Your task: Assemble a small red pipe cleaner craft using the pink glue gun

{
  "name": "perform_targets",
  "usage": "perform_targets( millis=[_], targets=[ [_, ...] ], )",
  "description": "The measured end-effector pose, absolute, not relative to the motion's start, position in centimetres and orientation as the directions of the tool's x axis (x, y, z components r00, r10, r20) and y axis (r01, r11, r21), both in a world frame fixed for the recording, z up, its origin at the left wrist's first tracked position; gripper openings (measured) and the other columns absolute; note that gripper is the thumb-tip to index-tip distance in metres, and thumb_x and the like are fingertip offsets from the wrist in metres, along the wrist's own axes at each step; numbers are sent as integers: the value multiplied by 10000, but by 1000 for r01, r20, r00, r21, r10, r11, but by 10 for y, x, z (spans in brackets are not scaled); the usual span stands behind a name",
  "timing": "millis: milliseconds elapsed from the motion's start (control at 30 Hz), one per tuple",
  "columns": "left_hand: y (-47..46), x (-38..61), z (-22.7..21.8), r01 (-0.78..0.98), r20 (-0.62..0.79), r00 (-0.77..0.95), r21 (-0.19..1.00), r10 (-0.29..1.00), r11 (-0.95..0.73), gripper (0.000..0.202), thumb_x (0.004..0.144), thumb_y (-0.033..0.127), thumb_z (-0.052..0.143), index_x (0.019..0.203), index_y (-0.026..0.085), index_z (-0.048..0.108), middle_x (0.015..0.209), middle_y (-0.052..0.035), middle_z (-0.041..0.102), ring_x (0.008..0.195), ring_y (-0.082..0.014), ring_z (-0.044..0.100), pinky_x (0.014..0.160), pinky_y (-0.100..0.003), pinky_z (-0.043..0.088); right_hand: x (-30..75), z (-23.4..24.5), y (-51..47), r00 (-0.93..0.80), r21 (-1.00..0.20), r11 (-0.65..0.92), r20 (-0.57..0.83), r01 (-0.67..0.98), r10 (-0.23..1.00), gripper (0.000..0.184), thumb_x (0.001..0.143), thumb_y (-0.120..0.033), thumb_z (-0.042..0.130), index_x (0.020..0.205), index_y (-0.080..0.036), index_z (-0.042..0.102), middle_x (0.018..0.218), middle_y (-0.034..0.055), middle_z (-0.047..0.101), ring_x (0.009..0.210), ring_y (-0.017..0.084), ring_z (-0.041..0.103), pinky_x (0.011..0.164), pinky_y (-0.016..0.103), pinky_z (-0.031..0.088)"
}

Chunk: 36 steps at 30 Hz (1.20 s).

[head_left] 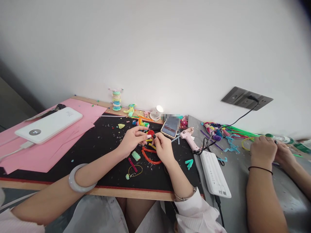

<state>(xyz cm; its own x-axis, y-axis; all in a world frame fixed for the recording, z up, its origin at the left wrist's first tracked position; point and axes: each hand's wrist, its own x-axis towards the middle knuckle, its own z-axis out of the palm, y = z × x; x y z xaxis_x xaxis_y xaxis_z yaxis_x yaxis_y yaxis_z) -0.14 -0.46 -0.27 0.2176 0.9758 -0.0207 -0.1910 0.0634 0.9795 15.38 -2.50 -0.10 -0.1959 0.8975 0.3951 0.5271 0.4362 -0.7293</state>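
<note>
Between my two hands, over the black mat (102, 161), is a small red round piece (151, 132) that looks like a coiled pipe cleaner. My left hand (132, 140) pinches its left side with thumb and fingers. At its right edge, the fingertips of my right hand (164, 147) are closed on it. Just below lie an orange-red pipe cleaner loop (150, 160) and yellow pieces, partly hidden by my right hand. A light green fuzzy roll (136, 155) and a dark pink strip (132, 165) rest nearer the front.
A phone (170, 126) leans behind my hands, beside a paper cup (157, 113). Rightward are a pink glue gun (189, 139), a white power strip (215, 174) and another person's hands (272, 150). A white power bank (50, 124) sits on pink paper (48, 161) at left.
</note>
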Motion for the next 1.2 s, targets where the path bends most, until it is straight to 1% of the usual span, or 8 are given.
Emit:
perform_targets(
  millis=[133,267,567,800,1000,1100,1200],
  targets=[
    [-5,-2,-1,-170,-32,218,983,975,70,516,597,370,729,1035,144,576,725,-40,669,502,-108,544,520,-265,469,154,-1,-25,-195,-727,429,388,536,901,206,895,-216,354,774,-179,516,641,-8,529,576,113,489,577,217,362],
    [-4,-2,-2,-158,-40,219,985,975,76,546,573,377,742,1042,146,585,702,-32,670,499,-113,546,517,-266,464,154,-1,-25,-193,-727,417,375,545,907,206,895,-221,354,774,-179,515,642,-6,532,564,114,484,563,216,359],
    [-4,-2,-3,-125,-8,213,992,977,35,544,592,369,727,1062,140,578,682,-34,669,491,-117,549,515,-275,475,154,-1,-24,-192,-729,420,379,540,905,214,889,-213,361,771,-178,536,644,-3,550,573,115,504,572,215,370],
    [-5,-2,0,-72,32,186,997,982,-19,532,601,362,715,1066,145,575,647,-14,652,504,-136,571,533,-284,490,155,-4,-22,-172,-728,411,383,549,908,240,873,-196,368,818,-180,601,648,8,589,581,128,539,582,226,397],
    [-5,-2,0,-15,60,157,998,986,-58,485,617,360,700,1041,156,578,650,-13,654,509,-147,590,541,-293,506,155,-9,-20,-136,-763,360,342,538,930,262,867,-212,380,827,-197,638,655,19,616,545,139,562,520,228,411],
    [-5,-2,0,3,69,154,998,986,-70,468,625,355,693,1034,160,575,659,-18,659,519,-154,597,543,-299,511,155,-11,-20,-128,-779,350,334,520,934,266,865,-217,381,843,-199,645,609,13,601,505,138,551,494,229,413],
    [-5,-2,-1,8,75,164,997,984,-78,462,640,352,682,1044,160,567,661,-22,662,524,-156,598,545,-301,511,154,-11,-21,-108,-808,327,316,491,943,264,865,-235,391,804,-190,644,554,1,567,443,124,517,458,225,407]
  ],
)
